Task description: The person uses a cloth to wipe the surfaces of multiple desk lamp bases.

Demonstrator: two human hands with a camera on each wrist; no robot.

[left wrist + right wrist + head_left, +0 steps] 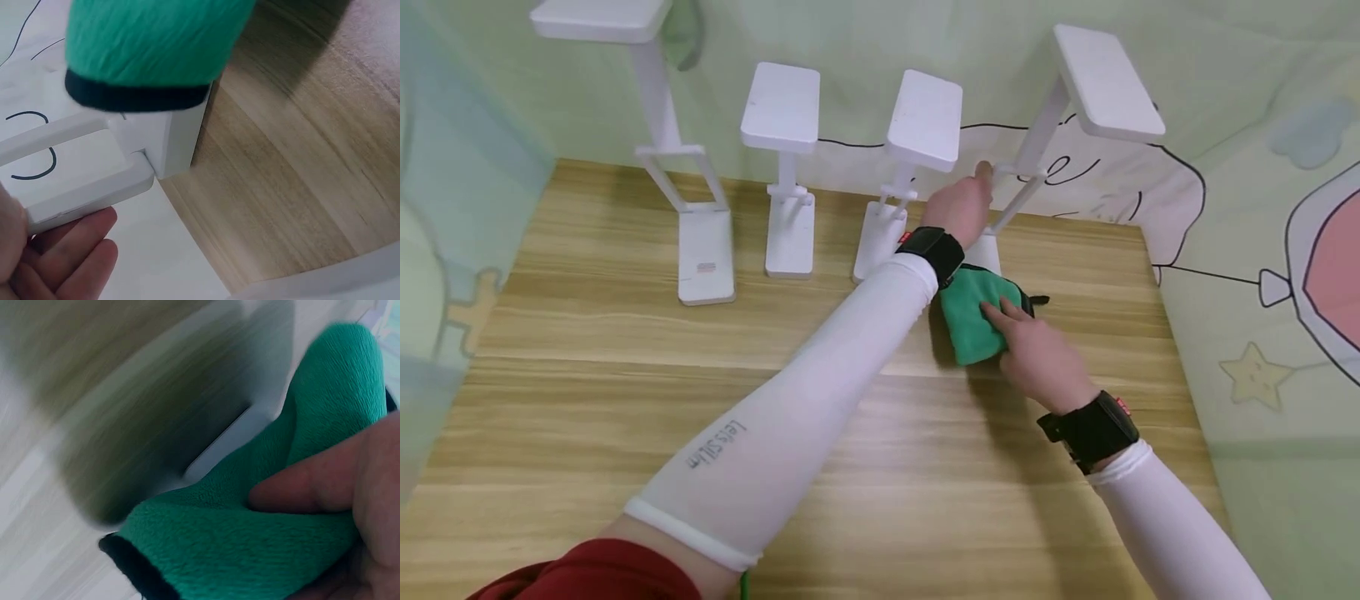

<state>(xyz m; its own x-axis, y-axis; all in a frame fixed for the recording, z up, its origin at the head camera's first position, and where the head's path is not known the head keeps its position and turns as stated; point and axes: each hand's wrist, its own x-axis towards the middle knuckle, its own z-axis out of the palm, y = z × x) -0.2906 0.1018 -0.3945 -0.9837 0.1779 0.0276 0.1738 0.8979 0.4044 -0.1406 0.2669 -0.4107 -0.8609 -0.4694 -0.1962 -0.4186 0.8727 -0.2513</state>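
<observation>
At the back right of the table is a white folding stand with a tilted top plate. My left hand grips its side rail, with fingers curled beneath the rail in the left wrist view. A green cloth with a black edge hangs bunched in my right hand, in front of that stand and over part of its base. In the right wrist view a finger presses into a fold of the cloth. Some of that hand's fingers are hidden beneath the fabric.
Several more white stands line the back of the wooden table: a tall one at the left, and two shorter ones, a left one and a right one. Printed curtains hang behind and at both sides.
</observation>
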